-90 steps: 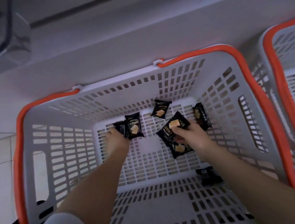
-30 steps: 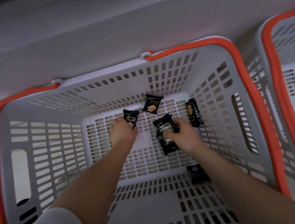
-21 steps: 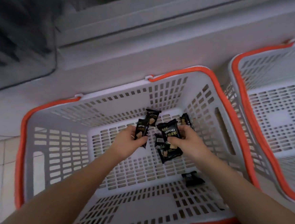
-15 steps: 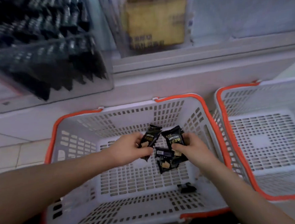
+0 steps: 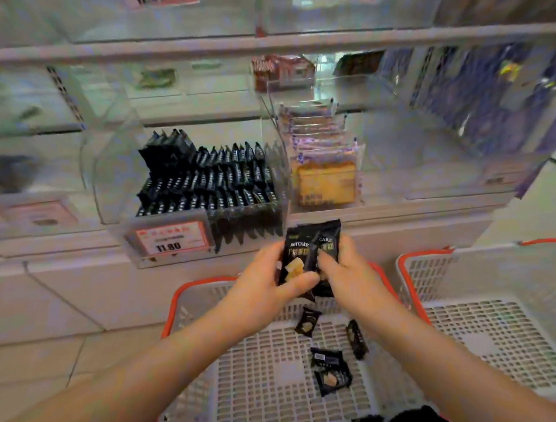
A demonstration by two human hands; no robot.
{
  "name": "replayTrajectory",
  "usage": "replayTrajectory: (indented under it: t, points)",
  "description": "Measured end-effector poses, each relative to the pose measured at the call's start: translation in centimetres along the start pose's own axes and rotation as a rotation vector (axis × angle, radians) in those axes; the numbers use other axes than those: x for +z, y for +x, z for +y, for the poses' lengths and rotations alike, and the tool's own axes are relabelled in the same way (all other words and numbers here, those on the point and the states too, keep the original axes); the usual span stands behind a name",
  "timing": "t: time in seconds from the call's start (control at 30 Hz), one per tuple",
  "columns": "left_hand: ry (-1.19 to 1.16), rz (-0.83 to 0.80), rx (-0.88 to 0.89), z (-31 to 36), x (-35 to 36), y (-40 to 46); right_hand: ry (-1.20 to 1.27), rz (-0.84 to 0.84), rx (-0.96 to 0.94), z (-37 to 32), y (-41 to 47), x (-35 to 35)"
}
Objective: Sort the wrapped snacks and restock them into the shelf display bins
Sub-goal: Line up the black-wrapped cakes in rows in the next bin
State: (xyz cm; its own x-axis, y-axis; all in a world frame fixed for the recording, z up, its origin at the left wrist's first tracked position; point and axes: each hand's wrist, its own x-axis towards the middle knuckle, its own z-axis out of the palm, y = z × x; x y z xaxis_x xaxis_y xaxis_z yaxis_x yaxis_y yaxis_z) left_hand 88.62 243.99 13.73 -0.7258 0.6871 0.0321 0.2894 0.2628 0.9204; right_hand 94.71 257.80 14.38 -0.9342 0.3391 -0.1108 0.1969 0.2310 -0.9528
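Both hands gathering black snack packets above the basket

The left hand (image 5: 269,286) and right hand (image 5: 351,275) each pinch black snack packets (image 5: 313,248) at centre, grips clenched on wrappers. Square the stack first, then lift toward the clear bin (image 5: 201,183) at 11 o'clock; loose packets (image 5: 330,370) remain in the basket (image 5: 190,297).

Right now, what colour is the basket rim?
Orange, on a white basket rim; head view shows it.
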Motion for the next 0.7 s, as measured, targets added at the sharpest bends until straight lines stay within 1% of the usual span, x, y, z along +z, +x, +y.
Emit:
replayTrajectory:
  t: [0.13, 0.23, 0.3, 0.37, 0.5, 0.57, 0.6, 0.63, 0.7]
  points:
    - [0.127, 0.175, 0.165, 1.2, -2.1, -0.5, 0.2, -0.065, -0.071, -2.9, -0.4, 2.6]
    - [0.164, 0.265, 0.21, 2.0, -4.0, -0.4, 0.297, -0.154, -0.105, -5.5, -0.1, 3.8]
    - [0.203, 0.245, 0.187, 2.4, -5.4, -0.2, 0.294, -0.197, -0.123, -6.7, 0.9, 4.0]
    - [0.221, 0.188, 0.186, 2.6, -7.1, 0.4, 0.263, -0.216, -0.109, -8.0, 2.2, 4.3]
    - [0.273, 0.083, 0.215, 2.8, -11.6, 1.9, 0.137, -0.196, -0.081, -10.0, 5.2, 5.1]
    - [0.288, 0.08, 0.184, 2.7, -14.0, 2.7, 0.082, -0.177, -0.07, -11.0, 7.2, 5.5]
    - [0.336, 0.112, 0.165, 2.4, -15.2, 3.3, 0.052, -0.164, -0.052, -11.5, 8.4, 5.8]
    - [0.441, 0.161, 0.153, 2.1, -16.4, 3.9, 0.027, -0.153, -0.031, -11.8, 9.6, 6.1]
    - [0.757, 0.239, 0.162, 1.6, -18.5, 5.7, -0.014, -0.129, 0.013, -12.3, 12.5, 6.9]
